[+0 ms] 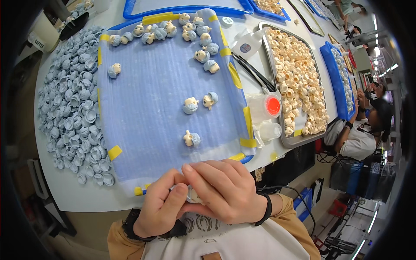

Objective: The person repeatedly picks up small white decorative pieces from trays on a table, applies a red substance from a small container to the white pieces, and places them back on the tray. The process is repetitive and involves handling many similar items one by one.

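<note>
My left hand (161, 203) and my right hand (227, 190) meet at the table's near edge, closed around a small doll head (193, 196). Fingers cover most of it; a pale patch and some grey-blue show between them. Just beyond lies a tray lined with bluish film (147, 104), taped in yellow along its rim. Assembled doll heads with blue hair line its far and right sides. Three more sit nearer me, among them one doll head (191, 138) closest to my hands. Loose blue hair pieces (76, 108) are heaped to the left of the tray.
A metal tray (274, 56) of cream head parts stands at right. Between the trays are a white bottle (249, 43), dark tweezers (253, 71) and a clear container with a red-orange top (273, 105). A co-worker (362, 130) sits at far right beside a blue tray (334, 82).
</note>
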Tool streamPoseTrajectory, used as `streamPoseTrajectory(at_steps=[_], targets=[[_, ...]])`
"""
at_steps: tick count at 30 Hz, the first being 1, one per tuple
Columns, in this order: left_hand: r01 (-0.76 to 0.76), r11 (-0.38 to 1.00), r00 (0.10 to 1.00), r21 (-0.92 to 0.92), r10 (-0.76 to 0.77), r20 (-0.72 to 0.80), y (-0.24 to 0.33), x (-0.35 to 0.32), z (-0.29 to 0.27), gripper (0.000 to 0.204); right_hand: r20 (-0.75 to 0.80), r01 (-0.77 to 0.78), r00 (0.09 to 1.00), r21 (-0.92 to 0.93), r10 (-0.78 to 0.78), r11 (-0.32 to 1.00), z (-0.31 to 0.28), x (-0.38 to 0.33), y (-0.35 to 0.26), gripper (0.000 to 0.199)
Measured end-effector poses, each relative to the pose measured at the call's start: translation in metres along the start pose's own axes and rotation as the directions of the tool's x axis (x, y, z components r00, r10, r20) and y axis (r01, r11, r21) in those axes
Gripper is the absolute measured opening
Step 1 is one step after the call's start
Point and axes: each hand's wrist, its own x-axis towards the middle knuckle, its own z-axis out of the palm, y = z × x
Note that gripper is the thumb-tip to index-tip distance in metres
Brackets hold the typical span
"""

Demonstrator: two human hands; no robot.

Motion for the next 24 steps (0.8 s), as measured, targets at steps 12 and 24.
streamPoseTrajectory(at_steps=[12,24], targets=[[-0.291,0.682,0.944,-0.67,0.09,-0.319,0.011,-0.012,-0.023,0.042,0.214,-0.166,0.953,-0.223,0.214,0.961,-0.009,-0.004,0.031,0.051],[-0.205,0.306,0.896,-0.93,-0.325,-0.304,0.034,0.009,-0.013,0.04,-0.311,-0.763,0.624,-0.442,0.717,0.472,-0.128,-0.089,0.114,0.021]])
